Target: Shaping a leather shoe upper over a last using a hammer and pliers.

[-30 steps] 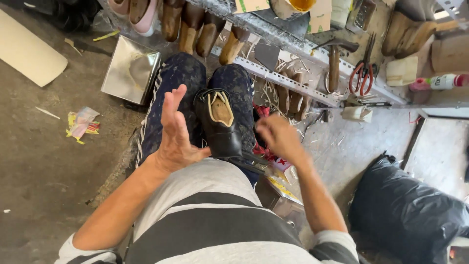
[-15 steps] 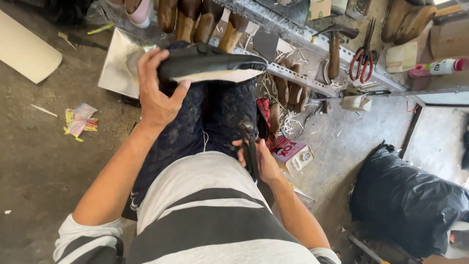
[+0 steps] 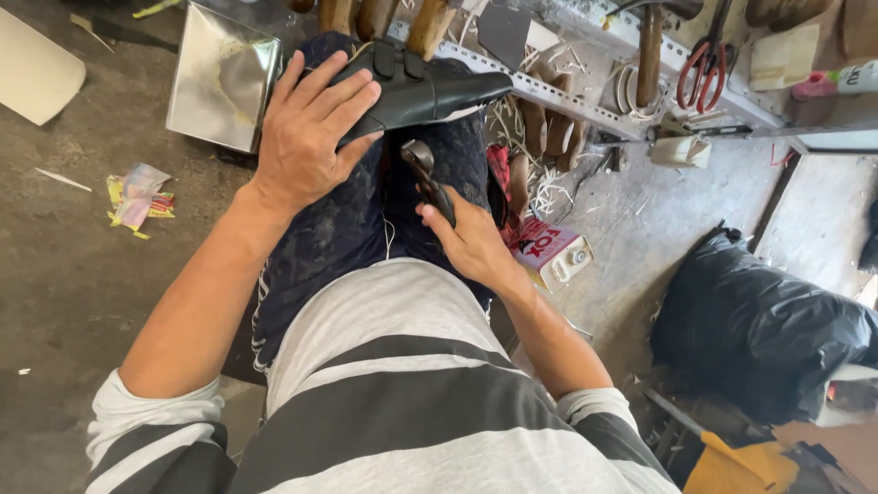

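Note:
My left hand (image 3: 308, 130) grips a black leather shoe (image 3: 430, 87) turned on its side over my knees, toe pointing right. Two straps show on its upper. My right hand (image 3: 471, 240) holds a dark metal pincer tool (image 3: 425, 174) by its handles, with the jaws pointing up toward the shoe's underside, a little apart from it. Both hands rest above my lap, which is covered by dark patterned trousers (image 3: 347, 229).
A perforated metal shelf rail (image 3: 558, 96) runs ahead with wooden shoe lasts (image 3: 430, 23), a hammer (image 3: 647, 41) and red-handled scissors (image 3: 702, 64). A shiny metal sheet (image 3: 224, 78) lies at left, a black plastic bag (image 3: 759, 334) at right, and a small carton (image 3: 558, 252) sits by my knee.
One second ago the shoe sat on my lap with both hands off it. My left hand lifted and turned it sideways; my right hand picked up the pincers and raised them toward it.

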